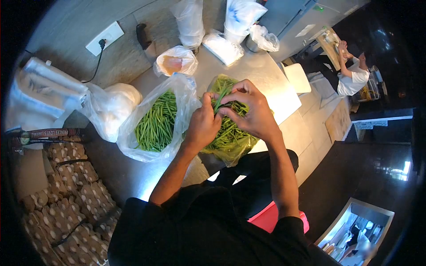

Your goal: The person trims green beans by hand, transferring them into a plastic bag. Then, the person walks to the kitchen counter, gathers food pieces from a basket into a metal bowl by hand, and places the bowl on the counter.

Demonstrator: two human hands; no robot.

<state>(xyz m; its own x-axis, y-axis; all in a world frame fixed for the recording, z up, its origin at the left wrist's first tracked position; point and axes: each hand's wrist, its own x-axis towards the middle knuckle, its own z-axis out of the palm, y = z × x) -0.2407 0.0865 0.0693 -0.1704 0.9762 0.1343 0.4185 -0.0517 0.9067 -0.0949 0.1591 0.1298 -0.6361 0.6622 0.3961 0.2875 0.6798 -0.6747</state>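
My left hand and my right hand meet over a yellow-green plastic bag of green beans. Between their fingertips is a small bunch of green beans, pinched from both sides. More loose beans lie in the bag beneath, partly covered by my hands. Left of my left hand, a clear plastic bag stands open, with many green beans of similar length inside.
A metal table carries a plastic-lined bowl, white bags and a knotted bag. A dark-handled knife is by the wall. Egg trays stack at lower left. Another person works at the far right.
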